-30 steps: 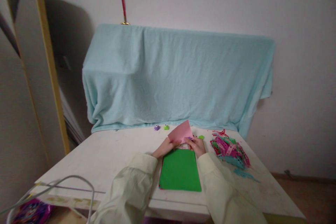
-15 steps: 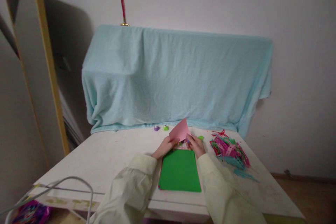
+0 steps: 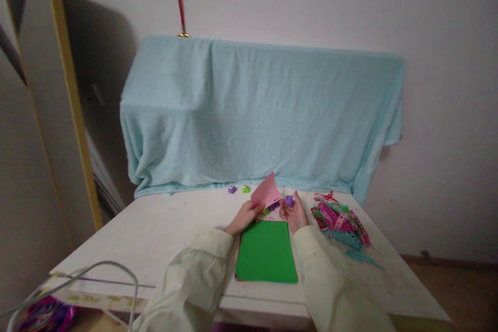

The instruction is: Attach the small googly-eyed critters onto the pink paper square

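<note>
My left hand [image 3: 248, 215] pinches a sheet of pink paper [image 3: 265, 192] by its lower left part and holds it tilted above the table. Small dark holes run along the paper's lower right edge. My right hand [image 3: 294, 215], apart from the paper, is partly curled around a small purple craft punch [image 3: 290, 201]. Below both hands lies a stack of coloured sheets with a green sheet [image 3: 266, 252] on top. Between the hands, under the paper's edge, a purple and green object [image 3: 274, 207] is partly hidden.
A purple punch [image 3: 232, 190] and a green punch [image 3: 246, 189] stand at the back. At right lies a heap of punched paper strips [image 3: 342, 223]. A light blue cloth [image 3: 264, 114] hangs behind the white table [image 3: 163, 238]. A grey cable [image 3: 112, 263] loops at front left.
My right hand has come away from the pink paper's edge, moved slightly right and turned, bringing the purple punch into view. Holes now show along the edge. My left hand has hardly moved.
</note>
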A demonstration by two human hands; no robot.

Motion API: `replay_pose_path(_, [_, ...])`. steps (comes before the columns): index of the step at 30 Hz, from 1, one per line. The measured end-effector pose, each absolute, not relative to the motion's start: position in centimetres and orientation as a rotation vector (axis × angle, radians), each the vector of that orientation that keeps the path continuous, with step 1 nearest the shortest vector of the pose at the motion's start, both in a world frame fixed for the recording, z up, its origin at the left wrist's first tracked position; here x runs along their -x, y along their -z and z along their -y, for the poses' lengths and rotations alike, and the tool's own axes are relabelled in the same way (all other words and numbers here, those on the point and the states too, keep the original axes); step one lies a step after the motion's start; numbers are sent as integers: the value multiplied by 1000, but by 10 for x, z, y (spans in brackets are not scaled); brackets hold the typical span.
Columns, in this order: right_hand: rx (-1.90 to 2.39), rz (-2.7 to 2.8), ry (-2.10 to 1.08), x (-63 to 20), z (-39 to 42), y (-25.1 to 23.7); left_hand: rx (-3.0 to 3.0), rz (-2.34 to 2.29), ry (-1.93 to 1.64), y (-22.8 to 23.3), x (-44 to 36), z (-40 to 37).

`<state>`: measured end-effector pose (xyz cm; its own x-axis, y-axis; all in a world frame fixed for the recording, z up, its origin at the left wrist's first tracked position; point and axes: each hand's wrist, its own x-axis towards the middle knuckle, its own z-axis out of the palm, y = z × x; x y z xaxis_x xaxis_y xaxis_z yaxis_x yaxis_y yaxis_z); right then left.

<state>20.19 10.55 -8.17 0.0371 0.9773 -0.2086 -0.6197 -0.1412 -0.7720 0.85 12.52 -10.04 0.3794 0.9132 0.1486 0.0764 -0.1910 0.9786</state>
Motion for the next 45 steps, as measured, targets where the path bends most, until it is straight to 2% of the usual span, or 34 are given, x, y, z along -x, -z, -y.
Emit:
replay_pose_path(10, [545,447,-1755,-213,-100,80,-1530,-1072,-1125,95,-8,-125])
replay_pose_path(15, [537,526,-1755,-216,-99,80,-1586,-1088,-1205,102,-4,-133])
replay_pose_path(21, [836,707,-1488,-204,-99,73,-1595,-1126,-1250,106,-2,-137])
replay_pose_path(26, [893,971,-1254,-190,-92,67,-1621,-1117,-1237,105,0,-138])
replay_pose_path(31, [1115,1278,-904,-182,-90,76,-1620,-1123,-1248,105,0,-139])
replay_pose_path(34, [1200,1310,-831,-183,-91,81,-1623,-1135,-1251,105,0,-138])
replay_pose_path(38, [1208,1235,-907,-188,-94,84,-1606,-1110,-1239,102,0,-136])
replay_pose_path(45, [1069,950,-1288,-189,-96,80,-1608,-1109,-1245,102,-1,-136])
